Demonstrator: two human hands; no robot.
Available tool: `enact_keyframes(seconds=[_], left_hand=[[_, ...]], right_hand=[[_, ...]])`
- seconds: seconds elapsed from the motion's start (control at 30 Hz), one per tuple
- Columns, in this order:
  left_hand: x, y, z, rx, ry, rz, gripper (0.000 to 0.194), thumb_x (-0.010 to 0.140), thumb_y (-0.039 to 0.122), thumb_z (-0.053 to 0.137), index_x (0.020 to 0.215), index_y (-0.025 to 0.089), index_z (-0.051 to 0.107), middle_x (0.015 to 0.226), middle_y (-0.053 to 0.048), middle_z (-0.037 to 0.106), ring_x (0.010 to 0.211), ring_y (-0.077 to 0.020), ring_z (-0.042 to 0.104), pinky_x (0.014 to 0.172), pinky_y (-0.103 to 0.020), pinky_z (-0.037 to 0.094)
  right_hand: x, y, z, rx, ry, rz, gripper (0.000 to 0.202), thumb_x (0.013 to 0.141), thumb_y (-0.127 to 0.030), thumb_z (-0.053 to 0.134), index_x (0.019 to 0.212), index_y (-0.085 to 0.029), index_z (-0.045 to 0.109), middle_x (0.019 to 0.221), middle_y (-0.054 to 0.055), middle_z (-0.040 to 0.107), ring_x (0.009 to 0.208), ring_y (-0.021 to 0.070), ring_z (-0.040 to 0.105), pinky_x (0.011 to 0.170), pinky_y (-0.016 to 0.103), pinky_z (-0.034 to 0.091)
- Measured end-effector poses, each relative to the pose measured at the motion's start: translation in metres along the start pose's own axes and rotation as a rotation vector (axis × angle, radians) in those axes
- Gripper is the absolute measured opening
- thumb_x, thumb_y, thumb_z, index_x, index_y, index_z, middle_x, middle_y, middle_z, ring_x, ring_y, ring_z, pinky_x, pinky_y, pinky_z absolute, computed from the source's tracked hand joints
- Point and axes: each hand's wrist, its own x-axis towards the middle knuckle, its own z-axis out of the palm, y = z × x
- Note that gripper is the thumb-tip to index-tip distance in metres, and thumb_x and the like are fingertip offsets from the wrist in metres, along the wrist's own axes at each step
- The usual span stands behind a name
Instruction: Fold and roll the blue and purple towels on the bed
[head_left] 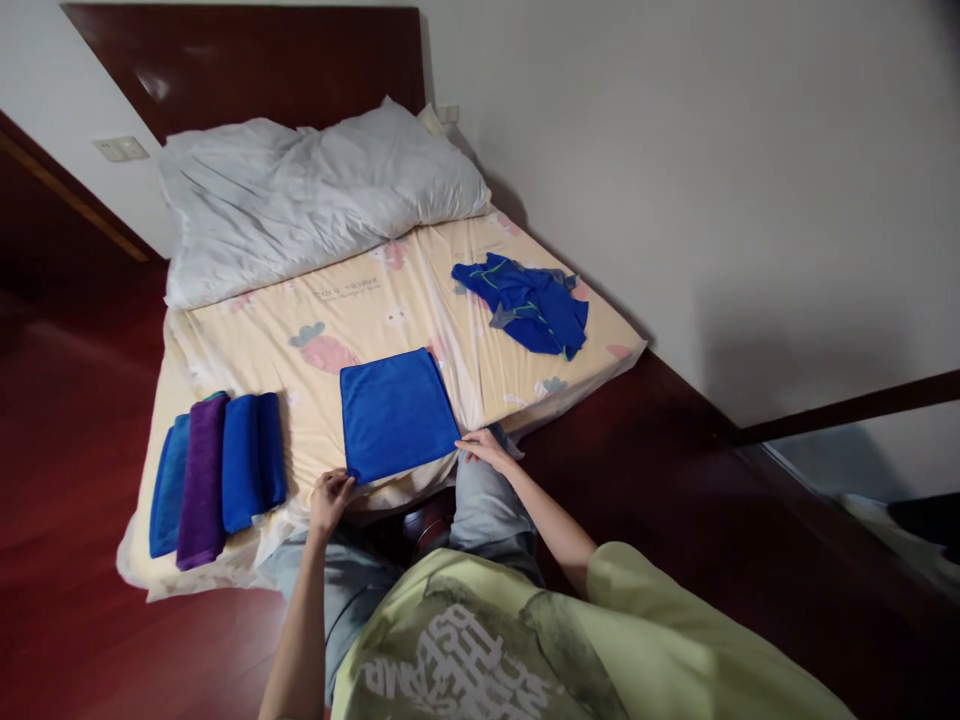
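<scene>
A blue towel point(397, 415), folded into a flat square, lies on the bed in front of me. My left hand point(330, 498) pinches its near left corner between thumb and fingers. At the near right corner, my right hand point(484, 447) has its thumb and fingertips closed on the towel's edge. To the left lie several folded towels side by side: a teal-blue one point(171, 480), a purple one point(202, 480) and blue ones point(244, 460). A crumpled blue garment point(529, 305) with green seams and grey parts lies farther back on the right.
A long white pillow point(315, 200) lies against the dark wooden headboard point(262, 60). The bed's patterned sheet point(315, 300) hangs over the near edge by my knees. A wall point(675, 180) runs along the right, above the dark red floor point(637, 480).
</scene>
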Motion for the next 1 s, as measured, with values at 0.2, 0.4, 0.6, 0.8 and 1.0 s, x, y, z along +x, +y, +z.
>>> enact_keyframes(seconds=[0.2, 0.4, 0.6, 0.8, 1.0], left_hand=[[-0.001, -0.014, -0.005, 0.064, -0.021, 0.055, 0.049, 0.075, 0.070, 0.060, 0.078, 0.023, 0.074, 0.103, -0.016, 0.072, 0.105, -0.0338, 0.071, 0.102, -0.047, 0.057], [0.043, 0.007, -0.017, 0.078, -0.064, -0.016, 0.051, 0.078, 0.069, 0.057, 0.088, 0.022, 0.072, 0.104, -0.015, 0.076, 0.100, -0.0330, 0.074, 0.097, -0.044, 0.058], [0.140, 0.041, -0.021, -0.106, 0.000, -0.231, 0.041, 0.079, 0.052, 0.067, 0.101, 0.018, 0.070, 0.105, -0.016, 0.079, 0.103, -0.0321, 0.076, 0.089, -0.040, 0.060], [0.230, 0.045, 0.000, -0.210, 0.002, -0.320, 0.051, 0.080, 0.045, 0.072, 0.116, 0.010, 0.070, 0.097, -0.016, 0.079, 0.073, -0.0223, 0.073, 0.060, -0.029, 0.055], [0.274, 0.037, 0.007, -0.358, 0.014, -0.341, 0.059, 0.071, 0.052, 0.081, 0.108, 0.007, 0.072, 0.081, -0.012, 0.076, 0.059, -0.0166, 0.064, 0.053, -0.026, 0.050]], right_hand=[[0.003, 0.000, -0.006, -0.104, 0.010, -0.082, 0.032, 0.072, -0.049, 0.083, 0.073, -0.017, 0.080, 0.057, 0.004, 0.071, 0.048, 0.0161, 0.062, 0.047, 0.024, 0.045], [0.063, -0.045, -0.006, -0.179, 0.250, -0.183, 0.020, 0.083, -0.037, 0.073, 0.088, -0.019, 0.080, 0.092, 0.008, 0.082, 0.087, 0.0239, 0.077, 0.083, 0.036, 0.062], [0.163, -0.092, 0.011, -0.289, 0.323, -0.168, 0.019, 0.087, -0.021, 0.070, 0.105, -0.019, 0.075, 0.116, 0.010, 0.080, 0.111, 0.0250, 0.075, 0.103, 0.038, 0.057], [0.237, -0.097, 0.022, -0.417, 0.392, -0.049, 0.024, 0.088, -0.022, 0.074, 0.111, -0.016, 0.074, 0.117, 0.016, 0.078, 0.115, 0.0309, 0.074, 0.105, 0.041, 0.055], [0.281, -0.095, 0.023, -0.433, 0.331, -0.032, 0.005, 0.087, -0.024, 0.076, 0.088, -0.019, 0.078, 0.100, 0.006, 0.082, 0.099, 0.0248, 0.078, 0.093, 0.032, 0.058]])
